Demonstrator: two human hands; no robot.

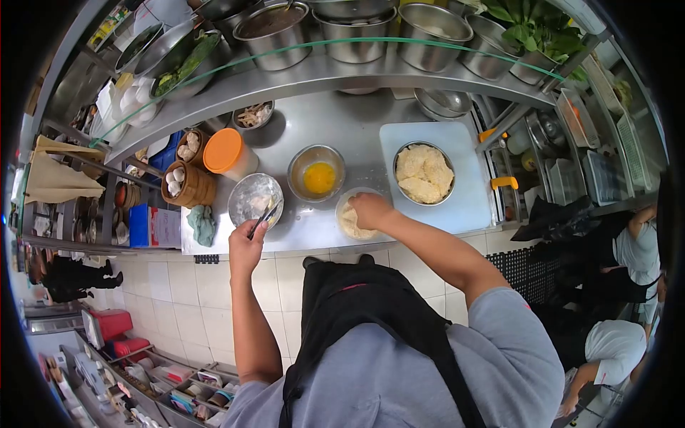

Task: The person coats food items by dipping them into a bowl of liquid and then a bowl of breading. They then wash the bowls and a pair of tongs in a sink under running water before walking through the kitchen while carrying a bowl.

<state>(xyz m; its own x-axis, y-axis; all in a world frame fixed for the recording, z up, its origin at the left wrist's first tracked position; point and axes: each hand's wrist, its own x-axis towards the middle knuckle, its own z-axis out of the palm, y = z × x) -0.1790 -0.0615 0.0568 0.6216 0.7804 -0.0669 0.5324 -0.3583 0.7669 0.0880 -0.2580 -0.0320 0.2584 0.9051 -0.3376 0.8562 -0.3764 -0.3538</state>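
My left hand (247,244) is closed on dark-handled tongs (265,216), whose tips reach into a metal bowl with white powder (250,194). My right hand (372,212) is down in a bowl of pale crumbs (347,222), its fingers curled and partly hidden; what they hold, if anything, I cannot make out. Between and behind these two stands a metal bowl of beaten egg (319,177). To the right, a round metal container of breaded pieces (424,173) rests on a white cutting board (471,153).
An orange-lidded tub (230,153) and bamboo steamers (188,184) stand at the left, near a green cloth (202,225). A metal shelf (328,84) with pots crosses above the far side. Other people (615,349) are at the right.
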